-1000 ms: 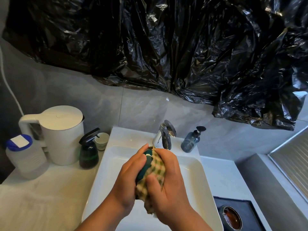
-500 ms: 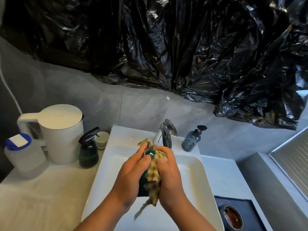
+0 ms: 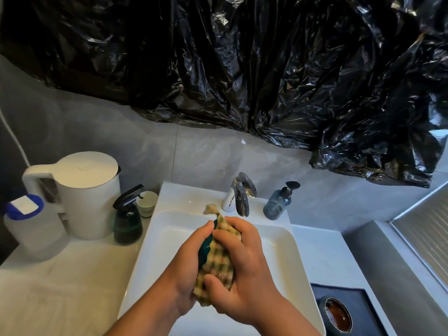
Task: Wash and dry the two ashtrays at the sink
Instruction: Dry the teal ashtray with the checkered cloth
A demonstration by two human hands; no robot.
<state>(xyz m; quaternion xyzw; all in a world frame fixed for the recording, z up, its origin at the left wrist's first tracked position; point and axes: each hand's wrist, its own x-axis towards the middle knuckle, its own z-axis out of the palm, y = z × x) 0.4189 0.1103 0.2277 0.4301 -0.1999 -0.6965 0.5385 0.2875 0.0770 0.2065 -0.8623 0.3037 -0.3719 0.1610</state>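
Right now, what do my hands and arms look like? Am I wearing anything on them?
The left hand and the right hand are bare. There are no gloves, and no rings show on the fingers in view. The left forearm and the right forearm are bare too, with no sleeve, watch or band down to the bottom edge of the picture.
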